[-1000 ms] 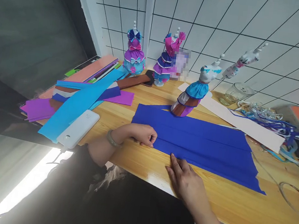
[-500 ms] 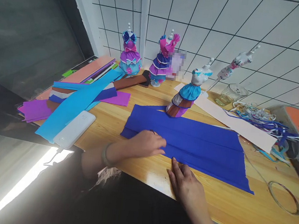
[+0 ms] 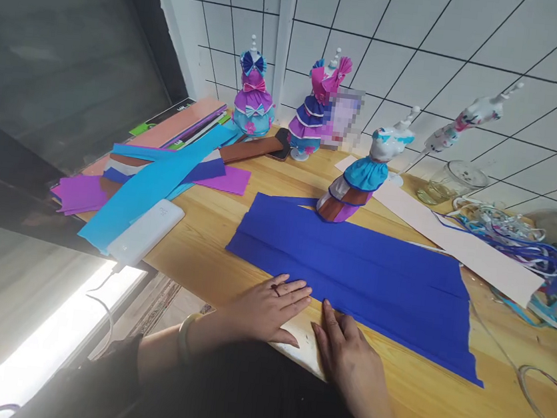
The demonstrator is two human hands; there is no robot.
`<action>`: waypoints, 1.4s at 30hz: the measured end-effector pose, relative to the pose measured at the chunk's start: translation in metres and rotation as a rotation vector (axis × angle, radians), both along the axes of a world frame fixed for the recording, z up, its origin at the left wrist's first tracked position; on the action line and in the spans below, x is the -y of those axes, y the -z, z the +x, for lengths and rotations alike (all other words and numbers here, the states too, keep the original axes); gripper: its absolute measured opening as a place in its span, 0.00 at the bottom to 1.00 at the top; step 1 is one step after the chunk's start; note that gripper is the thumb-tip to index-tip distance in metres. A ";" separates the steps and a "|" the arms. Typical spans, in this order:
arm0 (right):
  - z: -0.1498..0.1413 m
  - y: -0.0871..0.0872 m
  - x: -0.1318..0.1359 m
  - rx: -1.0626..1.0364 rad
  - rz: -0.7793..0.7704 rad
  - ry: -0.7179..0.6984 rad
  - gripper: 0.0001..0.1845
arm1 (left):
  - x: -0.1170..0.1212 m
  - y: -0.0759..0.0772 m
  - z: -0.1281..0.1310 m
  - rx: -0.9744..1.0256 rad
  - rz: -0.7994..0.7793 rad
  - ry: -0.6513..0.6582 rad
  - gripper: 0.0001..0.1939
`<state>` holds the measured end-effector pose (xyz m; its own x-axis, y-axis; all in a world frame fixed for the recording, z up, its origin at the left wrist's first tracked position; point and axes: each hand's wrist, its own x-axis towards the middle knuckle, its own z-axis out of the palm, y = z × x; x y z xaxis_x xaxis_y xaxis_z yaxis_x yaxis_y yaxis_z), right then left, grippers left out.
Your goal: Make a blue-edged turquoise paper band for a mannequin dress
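Observation:
A wide sheet of dark blue crepe paper [image 3: 352, 264] lies flat across the wooden table [image 3: 196, 226], creased along its length. My left hand [image 3: 270, 309] rests at its near edge with fingers stretched out, a ring on one finger. Beside it my right hand [image 3: 350, 348] lies on the table, the index fingertip touching the paper's near edge and the other fingers loosely bent. Neither hand grasps anything. Just behind the sheet stands a small mannequin [image 3: 368, 169] in a turquoise, brown, white and purple paper dress.
Two dressed mannequins [image 3: 255, 99] and a bare one [image 3: 480, 118] stand by the tiled wall. Coloured paper strips [image 3: 161, 182] and a white power bank [image 3: 146, 231] lie left. Rightward are a pale paper strip [image 3: 460, 243], a glass [image 3: 455, 182], tangled scraps [image 3: 502, 228] and a wire coil [image 3: 538, 400].
My left hand has come down from above the blue paper to its near edge, its fingers now spread flat. My right hand stays at the edge. The view has shifted slightly.

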<state>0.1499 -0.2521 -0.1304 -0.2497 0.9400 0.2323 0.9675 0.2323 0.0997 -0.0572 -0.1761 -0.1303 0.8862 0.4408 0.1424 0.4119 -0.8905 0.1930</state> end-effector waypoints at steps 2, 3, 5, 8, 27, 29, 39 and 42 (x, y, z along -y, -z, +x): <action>0.001 0.000 0.001 0.004 -0.006 -0.003 0.24 | 0.000 0.001 -0.009 -0.014 0.010 -0.050 0.36; 0.001 0.000 0.001 0.007 -0.011 -0.004 0.24 | 0.000 0.002 -0.015 -0.014 0.014 -0.078 0.36; 0.003 0.000 0.002 0.017 -0.017 -0.006 0.24 | 0.000 0.004 -0.025 -0.018 0.013 -0.142 0.36; 0.006 -0.002 0.003 0.022 -0.002 0.021 0.25 | -0.001 0.007 -0.040 -0.020 0.018 -0.228 0.35; 0.142 -0.023 -0.084 -0.151 0.004 0.045 0.26 | -0.022 -0.003 -0.054 0.116 0.077 -0.276 0.24; 0.148 -0.020 -0.116 -0.141 -0.032 -0.028 0.25 | -0.024 -0.004 -0.054 0.123 0.080 -0.289 0.23; 0.126 -0.004 -0.202 -0.088 -0.160 -0.287 0.20 | -0.030 -0.007 -0.060 0.158 0.038 -0.345 0.20; 0.119 -0.009 -0.195 -0.067 -0.184 -0.307 0.17 | -0.043 -0.018 -0.058 0.223 -0.092 -0.383 0.20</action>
<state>0.2686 -0.0574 -0.1210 -0.5166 0.8513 0.0918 0.8529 0.5210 -0.0324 -0.1153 -0.1335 -0.1125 0.6091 0.7506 0.2561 0.6479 -0.6572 0.3852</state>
